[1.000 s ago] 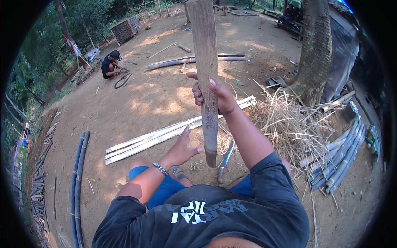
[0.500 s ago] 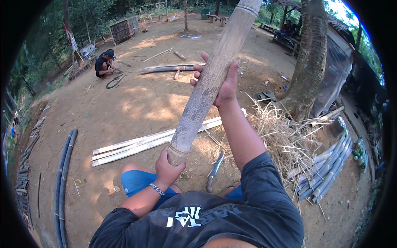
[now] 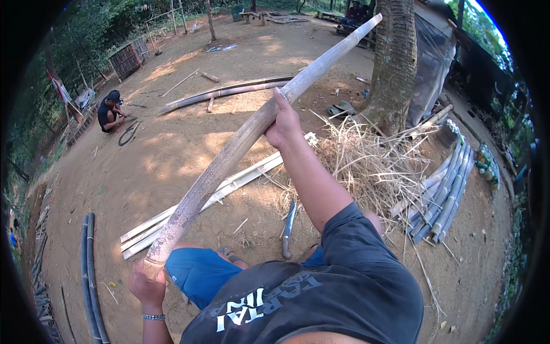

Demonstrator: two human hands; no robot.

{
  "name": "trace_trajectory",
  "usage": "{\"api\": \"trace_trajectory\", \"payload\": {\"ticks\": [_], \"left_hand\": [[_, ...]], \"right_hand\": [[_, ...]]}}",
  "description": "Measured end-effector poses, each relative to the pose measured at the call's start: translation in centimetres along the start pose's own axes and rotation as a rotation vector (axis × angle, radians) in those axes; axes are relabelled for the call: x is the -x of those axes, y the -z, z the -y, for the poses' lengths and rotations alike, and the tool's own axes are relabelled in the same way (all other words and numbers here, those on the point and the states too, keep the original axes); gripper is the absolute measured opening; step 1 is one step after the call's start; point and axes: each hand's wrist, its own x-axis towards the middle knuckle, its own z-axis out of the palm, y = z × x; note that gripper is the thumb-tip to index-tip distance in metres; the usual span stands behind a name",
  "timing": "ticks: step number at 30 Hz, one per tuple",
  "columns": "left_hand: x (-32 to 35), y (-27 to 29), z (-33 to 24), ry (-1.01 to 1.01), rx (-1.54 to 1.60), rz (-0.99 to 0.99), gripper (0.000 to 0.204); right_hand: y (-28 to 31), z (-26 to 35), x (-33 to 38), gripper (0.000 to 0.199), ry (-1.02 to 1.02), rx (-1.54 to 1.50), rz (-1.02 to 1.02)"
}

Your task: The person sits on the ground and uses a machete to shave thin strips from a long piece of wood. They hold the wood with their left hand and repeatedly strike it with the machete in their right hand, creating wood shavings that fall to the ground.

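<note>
A long, thick bamboo pole [image 3: 229, 152] slants across in front of me, its lower end at the left and its far end raised to the right by the tree trunk. My left hand [image 3: 148, 285] is closed around the lower end. My right hand [image 3: 283, 123] grips the pole near its middle from below and the right side; its thumb shows on top while the other fingers are hidden. On the dirt between my legs lies a machete [image 3: 289, 229] with a dark blade and wooden handle. Beyond it rest pale split bamboo strips [image 3: 229, 186], partly behind the pole.
Dry shavings [image 3: 366, 166] are heaped right of my arm, beside a bundle of bamboo poles [image 3: 444, 189]. A tree trunk [image 3: 395, 69] stands behind. Two dark poles [image 3: 90, 275] lie left. A long split bamboo [image 3: 229, 92] lies ahead; a person [image 3: 110, 112] crouches at far left.
The pole has swung from steep to a flatter slant, its lower end moving left and down with my left hand. My right hand has shifted slightly left. The whole view has turned somewhat.
</note>
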Motion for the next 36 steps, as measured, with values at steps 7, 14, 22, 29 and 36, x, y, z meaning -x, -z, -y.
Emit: {"api": "trace_trajectory", "payload": {"ticks": [7,14,22,29,36], "left_hand": [[0.3,6.9,7.3,-0.054,-0.456,-0.051,0.056],[-3.4,10.0,2.2,0.038,-0.044,-0.833,0.073],[-12.8,-1.8,-11.6,0.383,1.861,-0.442,0.069],[-17.3,-2.0,-13.1,0.602,1.849,-0.774,0.029],[-18.5,-4.4,-11.8,0.322,1.862,-0.679,0.033]], "right_hand": [[3.2,-10.7,4.1,0.043,-0.289,-0.198,-0.147],[-3.8,-12.4,8.3,0.028,-0.278,-0.451,-0.053],[-6.6,-16.6,11.9,0.023,-0.395,-0.592,0.051],[1.2,-16.3,16.3,0.067,-0.391,0.393,0.723],[26.7,-22.2,15.0,0.062,-0.72,1.835,0.918]]}}
